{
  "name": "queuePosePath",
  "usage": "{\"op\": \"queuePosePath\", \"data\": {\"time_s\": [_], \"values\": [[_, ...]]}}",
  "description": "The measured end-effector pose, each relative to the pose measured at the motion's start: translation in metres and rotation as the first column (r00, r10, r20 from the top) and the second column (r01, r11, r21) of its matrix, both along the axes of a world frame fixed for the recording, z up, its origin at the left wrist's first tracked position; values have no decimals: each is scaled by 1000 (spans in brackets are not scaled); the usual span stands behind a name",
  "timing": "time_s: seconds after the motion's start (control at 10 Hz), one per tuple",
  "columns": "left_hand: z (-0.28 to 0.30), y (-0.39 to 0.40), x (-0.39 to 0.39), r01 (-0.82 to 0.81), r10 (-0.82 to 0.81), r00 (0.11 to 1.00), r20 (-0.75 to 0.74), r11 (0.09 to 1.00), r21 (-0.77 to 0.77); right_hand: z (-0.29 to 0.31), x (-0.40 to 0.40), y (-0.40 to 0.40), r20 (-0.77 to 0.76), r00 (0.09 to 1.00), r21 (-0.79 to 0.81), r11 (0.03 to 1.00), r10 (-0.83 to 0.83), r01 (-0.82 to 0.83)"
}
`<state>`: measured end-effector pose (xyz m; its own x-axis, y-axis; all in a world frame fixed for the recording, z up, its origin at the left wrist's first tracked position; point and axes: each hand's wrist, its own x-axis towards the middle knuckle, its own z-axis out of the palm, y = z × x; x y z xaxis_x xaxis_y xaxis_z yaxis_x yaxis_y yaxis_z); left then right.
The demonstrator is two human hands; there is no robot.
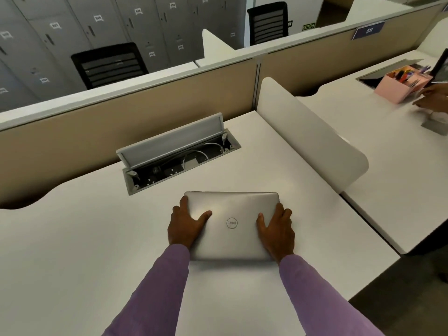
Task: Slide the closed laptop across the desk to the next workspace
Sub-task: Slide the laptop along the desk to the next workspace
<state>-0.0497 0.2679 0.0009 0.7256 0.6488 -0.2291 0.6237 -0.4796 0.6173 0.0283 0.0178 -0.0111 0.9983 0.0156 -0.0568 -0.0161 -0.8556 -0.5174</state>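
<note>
A closed silver laptop lies flat on the white desk, a round logo on its lid. My left hand grips its left edge, thumb on the lid and fingers along the side. At the right edge, my right hand holds the laptop the same way. Both arms wear purple sleeves. The laptop sits near the desk's middle, a little right of centre.
An open cable box with sockets and a raised flap sits behind the laptop. A white curved divider separates this desk from the neighbouring desk on the right, where another person's hand rests by a pink organiser. Beige partitions stand at the back.
</note>
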Motion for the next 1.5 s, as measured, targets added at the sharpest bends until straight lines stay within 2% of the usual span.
{"op": "queuePosePath", "data": {"time_s": [0.6,1.5], "values": [[4,76,-66,-160,160,987,11,987,-20,-2,-27,94,22,988,-5,988,152,-152],[-7,137,-144,-237,236,971,-29,971,-24,-20,-79,166,27,966,-15,966,257,-257]]}}
